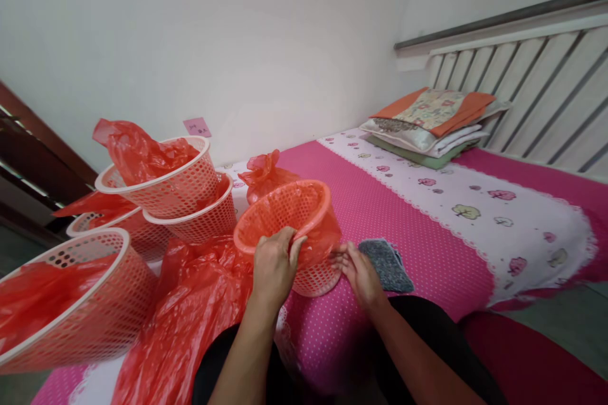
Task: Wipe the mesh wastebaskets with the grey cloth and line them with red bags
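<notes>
The mesh basket [316,280] stood on the bed just in front of my knees, between my two hands, with its open mouth tipped toward me. A thin red plastic bag [287,207] lined it inside and was folded out over the rim, hanging down the outer wall, so that bare mesh showed only low down. My left hand [276,259] was closed over the near part of the rim, fingers bent and thumb alongside, gripping bag and rim together. My right hand [360,273] was at the right side, its fingers half curled and close together at the hanging edge of the bag; I could not tell whether they pinched the plastic or only brushed it.

Just behind the basket sat a bunched red bag [266,178]. A grey cloth [386,264] lay just beyond my right hand, and a heap of red plastic [194,310] spread to my left. Past that heap were more baskets with red plastic in them: one near basket [102,323], and an upper basket [187,188] resting above two others. Behind those, a pink note [196,127] was on the white wall [285,44]. Farther right, folded bedding [430,119] lay on the spotted pink cover [365,202], near a white slatted headboard [522,85].
</notes>
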The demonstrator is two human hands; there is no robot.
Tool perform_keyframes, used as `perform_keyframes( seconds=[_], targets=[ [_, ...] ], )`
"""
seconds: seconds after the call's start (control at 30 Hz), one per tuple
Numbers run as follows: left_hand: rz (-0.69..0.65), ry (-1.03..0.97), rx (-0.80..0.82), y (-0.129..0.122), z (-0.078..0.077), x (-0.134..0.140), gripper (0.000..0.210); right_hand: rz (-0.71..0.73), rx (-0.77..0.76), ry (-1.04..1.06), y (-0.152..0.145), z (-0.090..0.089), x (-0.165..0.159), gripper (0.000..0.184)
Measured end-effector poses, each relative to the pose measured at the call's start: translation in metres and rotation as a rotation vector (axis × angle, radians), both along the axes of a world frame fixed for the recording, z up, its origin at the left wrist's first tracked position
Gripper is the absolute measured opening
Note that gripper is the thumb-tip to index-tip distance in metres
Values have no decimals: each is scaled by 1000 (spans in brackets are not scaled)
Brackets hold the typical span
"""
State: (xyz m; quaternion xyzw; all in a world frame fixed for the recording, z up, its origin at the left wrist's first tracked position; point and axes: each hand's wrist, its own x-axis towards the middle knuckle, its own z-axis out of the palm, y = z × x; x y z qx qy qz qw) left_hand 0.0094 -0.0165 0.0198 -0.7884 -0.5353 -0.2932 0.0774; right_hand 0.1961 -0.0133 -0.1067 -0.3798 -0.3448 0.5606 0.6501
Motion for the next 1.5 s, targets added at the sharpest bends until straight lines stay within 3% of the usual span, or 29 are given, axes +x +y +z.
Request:
perform_keyframes(
  seconds=[0.1,0.27,0.37,0.6,0.77,1.03,1.23,1.37,1.5],
  targets=[
    [18,71,-29,-3,0,10,21,146,-62,241,-7,14,-10,64],
    [-9,113,-47,-8,-1,22,20,146,-143,374,-13,27,-17,58],
    [14,109,-48,-8,0,21,18,122,-141,375,-14,26,-15,61],
    [32,22,-29,-1,0,10,15,84,-152,395,-7,11,-4,49],
    [17,30,-25,-4,-1,11,15,87,-150,482,-2,17,9,52],
    [46,100,-60,-6,1,16,17,-14,-68,359,1,20,19,44],
    [62,79,-73,-3,3,14,19,29,-121,425,-4,9,4,49],
    [61,77,-67,-4,2,14,19,147,-172,468,-13,15,-16,61],
    [53,82,-65,-6,2,16,18,188,-151,351,-24,21,-38,64]
  ],
)
